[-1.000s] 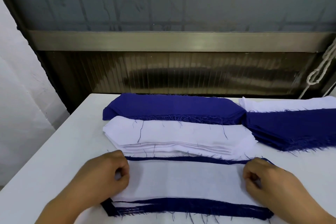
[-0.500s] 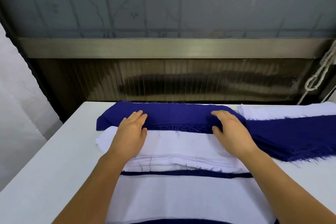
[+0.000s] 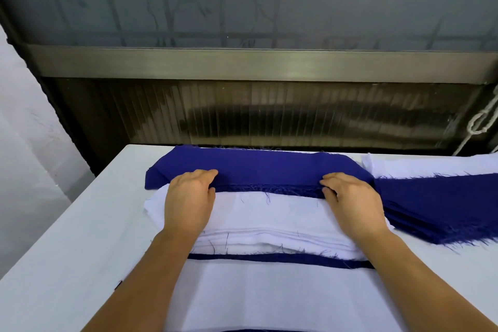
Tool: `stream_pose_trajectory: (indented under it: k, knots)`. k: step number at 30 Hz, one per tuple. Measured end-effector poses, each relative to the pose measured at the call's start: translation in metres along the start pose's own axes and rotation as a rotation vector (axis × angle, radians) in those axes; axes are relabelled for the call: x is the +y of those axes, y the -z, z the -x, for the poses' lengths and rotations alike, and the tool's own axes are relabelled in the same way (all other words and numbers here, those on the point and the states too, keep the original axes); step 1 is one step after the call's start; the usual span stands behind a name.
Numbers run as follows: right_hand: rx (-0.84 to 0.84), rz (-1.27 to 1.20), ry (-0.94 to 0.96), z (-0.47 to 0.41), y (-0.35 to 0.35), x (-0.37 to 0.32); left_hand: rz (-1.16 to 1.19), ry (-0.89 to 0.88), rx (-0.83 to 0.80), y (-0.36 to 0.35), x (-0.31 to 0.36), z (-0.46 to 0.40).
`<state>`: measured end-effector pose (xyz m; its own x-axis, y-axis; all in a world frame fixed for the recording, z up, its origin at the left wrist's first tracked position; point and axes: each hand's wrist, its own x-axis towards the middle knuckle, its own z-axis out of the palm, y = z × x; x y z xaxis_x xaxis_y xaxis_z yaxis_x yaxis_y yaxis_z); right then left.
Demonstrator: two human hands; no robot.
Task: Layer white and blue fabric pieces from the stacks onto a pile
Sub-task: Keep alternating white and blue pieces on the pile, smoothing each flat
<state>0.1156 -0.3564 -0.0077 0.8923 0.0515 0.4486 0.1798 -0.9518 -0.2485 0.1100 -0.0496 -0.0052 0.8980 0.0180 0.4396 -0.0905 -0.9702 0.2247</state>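
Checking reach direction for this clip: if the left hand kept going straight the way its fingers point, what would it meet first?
The left hand points away from the person, fingertips already at the near edge of the blue fabric stack. Going on, it would slide over that stack's top; beyond it lies only the table's far edge, as far as visible.

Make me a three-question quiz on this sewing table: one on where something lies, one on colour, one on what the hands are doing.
1. Where is the white stack?
A. nearer than the blue stack
B. beyond it
C. on the floor

2. What colour is the top sheet of the near pile?
A. blue
B. white
C. red

3. What are both hands doing?
A. hanging idle
B. gripping the rope
C. pinching the blue stack's front edge

Answers: A, white lies closer to the camera; B, white covers the pile; C, left hand and right hand nip that edge.
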Motion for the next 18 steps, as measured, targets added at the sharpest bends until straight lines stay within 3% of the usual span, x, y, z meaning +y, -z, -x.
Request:
stream_pose_trajectory:
  k: [7,18]
  knots:
    - [0.039,-0.031,-0.017,0.001,-0.001,-0.001,-0.027,-0.02,-0.065,-0.005,-0.001,0.0]
    - [0.041,-0.103,0.063,0.005,0.002,0.008,0.06,-0.047,0.118,0.006,0.001,0.008]
